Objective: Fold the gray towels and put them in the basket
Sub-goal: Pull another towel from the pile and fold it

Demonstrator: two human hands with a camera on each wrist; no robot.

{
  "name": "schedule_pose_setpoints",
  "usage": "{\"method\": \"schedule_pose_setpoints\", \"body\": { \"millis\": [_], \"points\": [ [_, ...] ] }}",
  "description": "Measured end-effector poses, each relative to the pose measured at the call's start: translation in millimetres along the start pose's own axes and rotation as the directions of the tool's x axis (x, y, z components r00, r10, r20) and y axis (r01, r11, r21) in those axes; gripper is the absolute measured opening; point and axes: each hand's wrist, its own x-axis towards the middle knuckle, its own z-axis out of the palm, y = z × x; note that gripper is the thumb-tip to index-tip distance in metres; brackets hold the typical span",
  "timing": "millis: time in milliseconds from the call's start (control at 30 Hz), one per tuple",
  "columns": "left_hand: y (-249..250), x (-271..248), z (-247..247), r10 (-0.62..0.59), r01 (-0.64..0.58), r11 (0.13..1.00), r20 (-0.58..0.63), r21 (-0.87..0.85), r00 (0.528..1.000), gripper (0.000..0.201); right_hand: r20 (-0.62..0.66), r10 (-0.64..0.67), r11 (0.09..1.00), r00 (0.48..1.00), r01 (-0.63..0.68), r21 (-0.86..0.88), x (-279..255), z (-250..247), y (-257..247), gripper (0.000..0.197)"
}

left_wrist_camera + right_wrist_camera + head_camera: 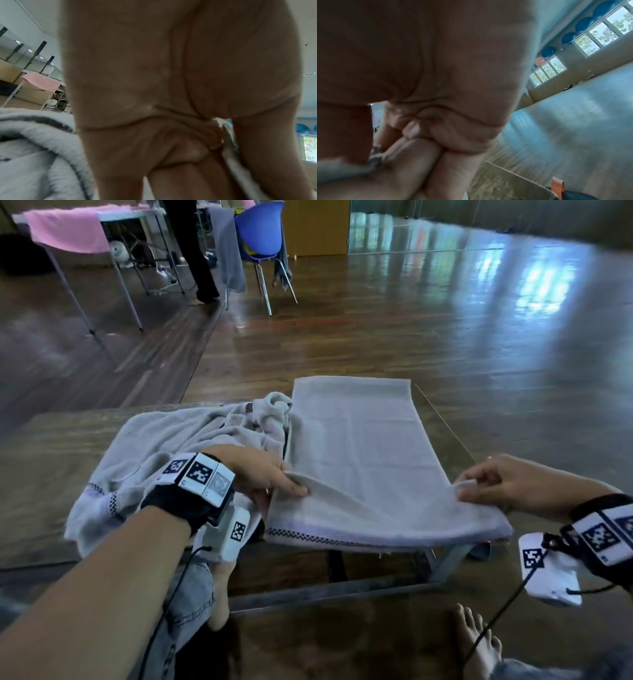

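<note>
A gray towel (363, 453) lies stretched lengthwise on the low wooden table (51, 460), its near checkered end hanging over the front edge. My left hand (274, 477) pinches its near left corner, and my right hand (479, 484) pinches the near right corner; both corners are lifted slightly off the table. In the left wrist view the towel edge (229, 146) runs between thumb and fingers. The right wrist view shows cloth (375, 162) caught under the thumb. A crumpled heap of gray towels (178, 440) lies left of the flat one. No basket is in view.
The table's right edge (445, 426) runs close beside the flat towel. Across the wooden floor stand a blue chair (263, 234) draped with gray cloth, a person's legs (198, 258), and a folding table with a pink towel (68, 231). My bare foot (476, 642) is below.
</note>
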Motion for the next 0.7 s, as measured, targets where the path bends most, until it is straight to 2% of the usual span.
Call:
{"method": "schedule_pose_setpoints", "body": {
  "millis": [67,133,233,333,400,467,567,633,700],
  "points": [
    [3,5,-1,0.005,-0.005,1.000,-0.039,0.004,0.999,0.027,-0.104,-0.012,1.000,0.995,0.011,-0.010,6,1,4,0.022],
    [5,13,-5,0.064,-0.053,0.997,-0.179,0.064,0.982,0.028,-0.306,-0.035,0.999,0.951,0.027,-0.031,16,-1,9,0.017],
    [7,26,-11,0.172,-0.049,0.951,-0.395,0.304,0.902,0.044,-0.482,-0.073,0.996,0.873,0.039,-0.080,32,-3,14,0.011],
    [10,41,-12,0.222,-0.010,0.916,-0.486,0.402,0.845,0.047,-0.554,-0.121,0.967,0.824,-0.026,-0.252,50,-4,19,0.014],
    [13,52,-11,0.255,-0.002,0.888,-0.490,0.460,0.834,0.045,-0.552,-0.153,0.935,0.819,-0.060,-0.348,60,1,20,0.013],
    [16,61,-8,0.266,0.014,0.864,-0.480,0.503,0.836,0.044,-0.494,-0.166,0.925,0.854,-0.039,-0.378,71,8,24,0.009],
    [18,71,-3,0.239,0.051,0.811,-0.410,0.583,0.880,0.035,-0.352,-0.137,0.917,0.926,-0.016,-0.399,82,20,33,0.013],
    [20,74,0,0.238,0.051,0.784,-0.375,0.619,0.896,0.032,-0.333,-0.115,0.882,0.936,-0.058,-0.468,85,16,35,0.009],
    [23,73,-1,0.226,0.044,0.778,-0.344,0.626,0.911,0.033,-0.282,-0.057,0.807,0.958,-0.122,-0.578,84,2,31,0.014]
  ]
}}
